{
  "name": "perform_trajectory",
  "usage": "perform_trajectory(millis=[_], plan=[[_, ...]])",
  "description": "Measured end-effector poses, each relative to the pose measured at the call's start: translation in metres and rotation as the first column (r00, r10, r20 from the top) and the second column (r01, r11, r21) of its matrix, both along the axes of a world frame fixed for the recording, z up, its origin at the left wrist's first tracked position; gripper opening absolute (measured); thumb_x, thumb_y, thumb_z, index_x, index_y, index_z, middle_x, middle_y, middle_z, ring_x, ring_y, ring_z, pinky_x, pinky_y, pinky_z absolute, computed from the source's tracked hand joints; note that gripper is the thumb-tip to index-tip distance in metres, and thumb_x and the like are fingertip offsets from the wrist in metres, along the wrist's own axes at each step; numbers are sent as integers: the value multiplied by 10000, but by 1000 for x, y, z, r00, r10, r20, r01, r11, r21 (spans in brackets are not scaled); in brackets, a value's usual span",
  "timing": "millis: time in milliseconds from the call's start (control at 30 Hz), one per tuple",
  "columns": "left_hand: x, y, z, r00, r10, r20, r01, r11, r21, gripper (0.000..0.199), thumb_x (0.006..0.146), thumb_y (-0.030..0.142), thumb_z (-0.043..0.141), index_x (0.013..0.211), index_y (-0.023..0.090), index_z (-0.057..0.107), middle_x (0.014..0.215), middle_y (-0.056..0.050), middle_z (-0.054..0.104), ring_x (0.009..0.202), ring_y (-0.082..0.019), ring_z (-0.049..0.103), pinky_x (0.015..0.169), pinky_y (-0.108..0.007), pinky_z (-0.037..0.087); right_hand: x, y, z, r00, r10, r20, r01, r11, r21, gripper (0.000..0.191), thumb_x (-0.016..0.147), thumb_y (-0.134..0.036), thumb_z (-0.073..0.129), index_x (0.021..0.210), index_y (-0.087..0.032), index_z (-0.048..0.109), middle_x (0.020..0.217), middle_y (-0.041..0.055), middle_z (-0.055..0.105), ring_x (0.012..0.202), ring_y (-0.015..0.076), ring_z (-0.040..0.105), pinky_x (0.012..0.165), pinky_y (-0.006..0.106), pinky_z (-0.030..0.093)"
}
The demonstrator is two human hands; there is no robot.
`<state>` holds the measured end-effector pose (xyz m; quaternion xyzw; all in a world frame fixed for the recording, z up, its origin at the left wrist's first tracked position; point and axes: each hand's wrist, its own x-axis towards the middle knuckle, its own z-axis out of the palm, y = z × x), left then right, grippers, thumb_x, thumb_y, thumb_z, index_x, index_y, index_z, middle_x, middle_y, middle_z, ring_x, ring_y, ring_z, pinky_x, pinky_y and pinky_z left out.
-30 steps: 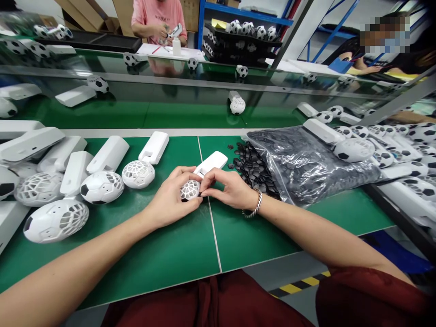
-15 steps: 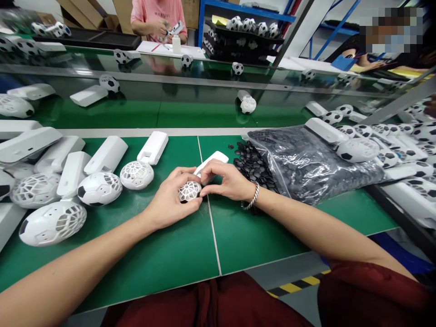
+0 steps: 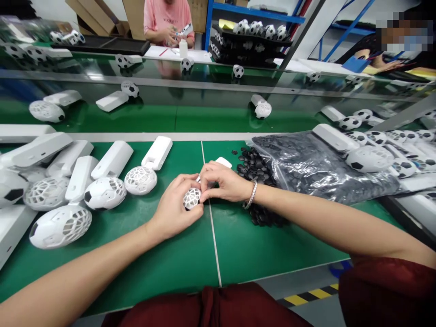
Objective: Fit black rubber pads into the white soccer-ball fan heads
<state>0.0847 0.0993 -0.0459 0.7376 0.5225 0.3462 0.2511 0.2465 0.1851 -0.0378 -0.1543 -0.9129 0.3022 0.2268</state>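
Note:
My left hand (image 3: 179,202) is closed around a soccer-ball-shaped housing (image 3: 191,198) with a white openwork front and black patches. Its white handle (image 3: 224,161) points away to the right, mostly covered by my right hand (image 3: 220,181). The right thumb and forefinger pinch together at the housing's right edge; whatever lies between them is hidden. Beside my right wrist, small black patch pieces (image 3: 254,165) spill from a clear plastic bag (image 3: 320,163) full of them.
More white housings with handles (image 3: 105,193) lie on the green table (image 3: 163,268) to the left. Others are piled at the right (image 3: 371,158). Behind a pale rail, several housings (image 3: 263,109) sit on a green belt. A person in pink (image 3: 168,22) works across from me.
The view has shifted slightly. Housings on the belt have moved to the right. My left hand keeps its hold, and the right fingers stay pinched at the housing's edge, now covering more of the handle.

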Motion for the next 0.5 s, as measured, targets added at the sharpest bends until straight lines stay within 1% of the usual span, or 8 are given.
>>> perform_trajectory(millis=[67,133,200,233,267,300,400,500], plan=[[2,-2,5,1000,8,-13,-8,1000,-9,204,668,159,522,867,188,563,1073,-72,540,1108,-232,486,946,-381,389,-3,3,4,1000,21,20,-21,1000,2,299,688,-439,677,648,-153,597,747,13,546,758,130,497,723,264,390],[1,1,17,1000,2,-20,-3,998,-61,205,669,171,516,867,203,558,1097,-58,545,1084,-233,507,927,-383,408,-1,23,12,998,-9,68,12,999,-44,265,682,-404,697,715,-158,606,789,9,578,781,122,528,718,244,418],[-3,13,35,1000,2,-30,-5,996,-92,213,670,182,516,876,223,551,1137,-35,545,1057,-229,530,894,-376,434,13,62,27,960,-243,142,252,966,-51,281,692,-381,694,873,-180,614,928,12,608,868,119,556,736,224,441],[-5,23,45,999,3,-45,-6,997,-72,220,669,186,520,883,230,548,1154,-26,545,1051,-229,534,887,-377,439,25,85,36,881,-443,165,450,893,-5,325,705,-371,684,967,-197,601,1019,17,601,930,122,554,763,222,445],[-6,36,54,997,1,-71,-4,1000,-29,224,667,188,526,886,234,546,1165,-20,544,1053,-230,532,888,-379,437,40,110,46,733,-644,221,646,760,71,353,714,-380,672,1020,-223,591,1057,8,598,956,120,556,798,222,444],[-7,52,62,994,3,-111,0,999,34,229,665,187,533,889,232,544,1170,-19,542,1060,-230,525,896,-380,431,57,133,55,641,-735,223,730,673,120,373,737,-367,652,1063,-202,579,1090,44,588,989,145,550,836,255,437],[-10,116,75,965,64,-255,-11,979,205,257,662,177,568,916,207,543,1179,-42,526,1077,-223,502,927,-361,413,111,195,73,439,-868,233,851,485,201,335,742,-295,658,1017,-114,599,1069,149,577,982,218,555,851,348,440],[-16,188,64,933,173,-314,-106,970,220,310,678,175,620,981,171,555,1202,-71,505,1109,-223,472,949,-341,400,151,241,70,318,-918,237,895,373,244,242,848,-301,542,1034,-147,564,1055,73,573,905,160,571,788,353,487]])
